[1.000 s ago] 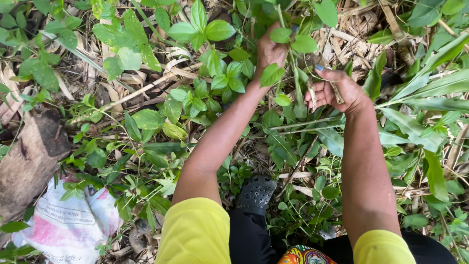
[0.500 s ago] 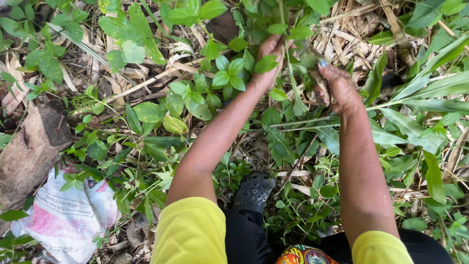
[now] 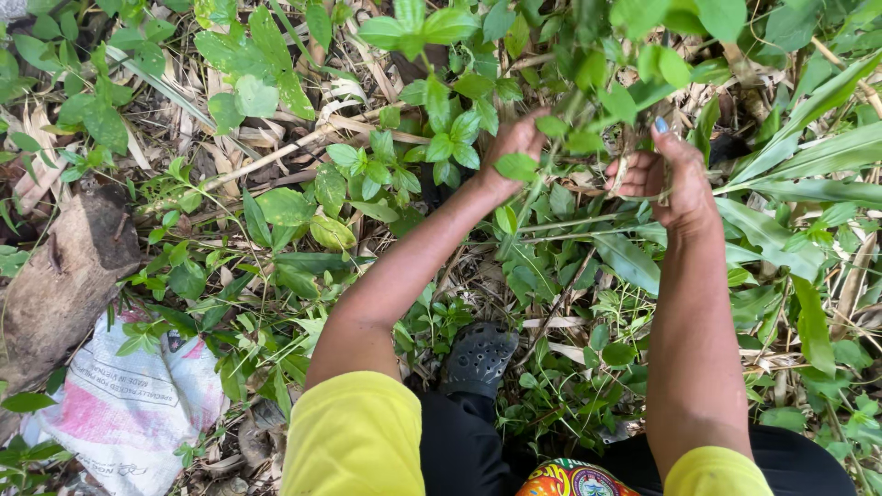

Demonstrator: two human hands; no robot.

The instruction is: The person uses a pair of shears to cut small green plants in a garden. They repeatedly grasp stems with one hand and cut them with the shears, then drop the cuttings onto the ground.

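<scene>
Green stem [image 3: 551,156] gathering (mid-pick, I'd judge): left hand [image 3: 514,147] grips it, right hand [image 3: 666,179] half-curled around leaves; next, a firm pull.

There is one view only, from a camera on the person's head, looking almost straight down at the ground just in front of the body. It sits close: the yellow sleeves [image 3: 354,436] fill the bottom edge at 6 o'clock, and both forearms run up from there toward 12 o'clock. The left hand [image 3: 514,147] and right hand [image 3: 666,174] end up just above centre, among leafy stems. A black shoe [image 3: 478,356] lies below centre, showing the downward tilt. A white sack [image 3: 119,413] lies at 8 o'clock on the ground.
</scene>
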